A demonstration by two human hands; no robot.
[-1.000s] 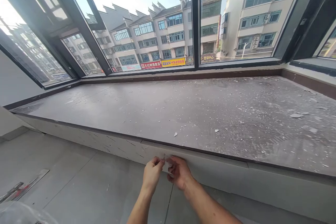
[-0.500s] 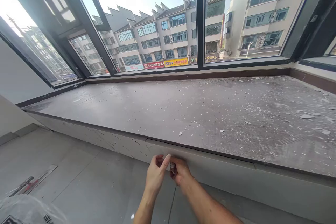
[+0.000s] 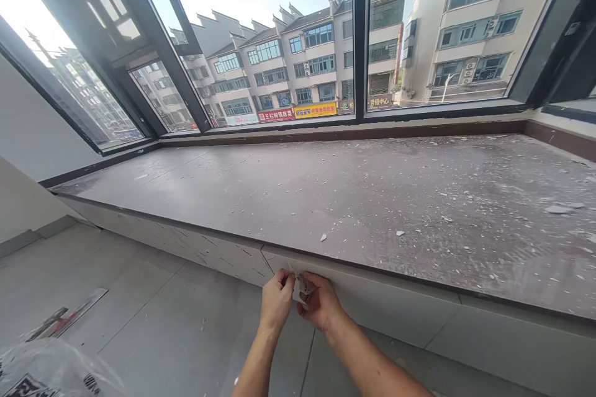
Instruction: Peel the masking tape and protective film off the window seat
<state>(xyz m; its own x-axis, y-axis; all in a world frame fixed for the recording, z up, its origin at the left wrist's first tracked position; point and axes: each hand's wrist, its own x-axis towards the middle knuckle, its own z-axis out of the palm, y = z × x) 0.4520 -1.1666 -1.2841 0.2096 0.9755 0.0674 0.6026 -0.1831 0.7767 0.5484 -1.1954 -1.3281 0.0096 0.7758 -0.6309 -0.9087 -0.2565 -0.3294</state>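
Sill (image 3: 261, 192): smooth slab, stone-like, with a satin sheen toward 9 o'clock; dull, dusty and gritty toward 3 o'clock. Flake (image 3: 557, 209) at 3 o'clock: chalky, plaster-like, matt. Front panel (image 3: 386, 301) at 5 o'clock: pale, smooth, low gloss. Film scrap (image 3: 305, 287) at 6 o'clock: thin, translucent, plastic-looking. Floor (image 3: 153, 329) at 7 o'clock: smooth grey tile, faint sheen. Bag (image 3: 60, 366) at 8 o'clock: clear plastic, glossy, wrinkled, dark print. Window frame (image 3: 360, 43) at 1 o'clock: dark, metal-looking, smooth. Wall (image 3: 41, 130) at 9 o'clock: painted-looking, smooth, matt.
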